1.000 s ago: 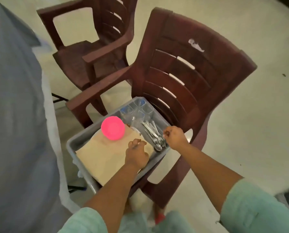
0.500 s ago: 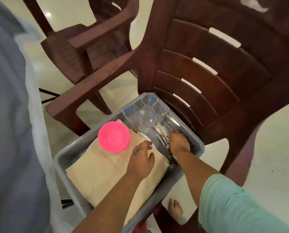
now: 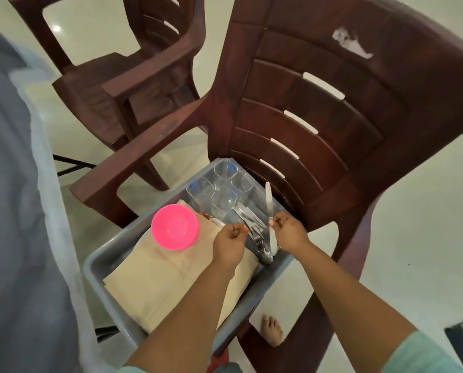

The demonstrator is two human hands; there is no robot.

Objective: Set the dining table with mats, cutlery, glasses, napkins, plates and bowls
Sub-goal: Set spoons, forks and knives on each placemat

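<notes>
Grey plastic tub (image 3: 109, 258) sits on the seat of a dark brown plastic armchair (image 3: 319, 109). A second brown plastic armchair (image 3: 112, 84) stands behind it, to the left.

Right hand (image 3: 289, 232): fingers curled round a silver table knife (image 3: 269, 211), gripped mid-length. Blade points up toward the chair back; the other end hangs down over the loose steel cutlery pile (image 3: 254, 232) at the tub's right side. Knife is lifted clear of the pile at the blade end; at the lower end I can't tell whether it touches.

Left hand (image 3: 229, 243): over the tub just left of the cutlery, fingers curled, fingertips by the fork tines. Looks like a narrow pinch, but I can't tell what it holds, if anything.

Tub contents:
- four clear square glass tumblers (image 3: 219, 184), upright, clustered in the far corner
- cutlery pile, just right of and nearer than the tumblers
- stack of beige rectangular table mats (image 3: 155, 286), filling the near-left part
- bright pink round plastic bowl (image 3: 175, 231), open side up, on the mats' far end

Grey cloth-covered worktop (image 3: 12, 211) runs along the left edge. Bare foot (image 3: 272, 329) on the pale floor below the chair. Both sleeves are light green.
</notes>
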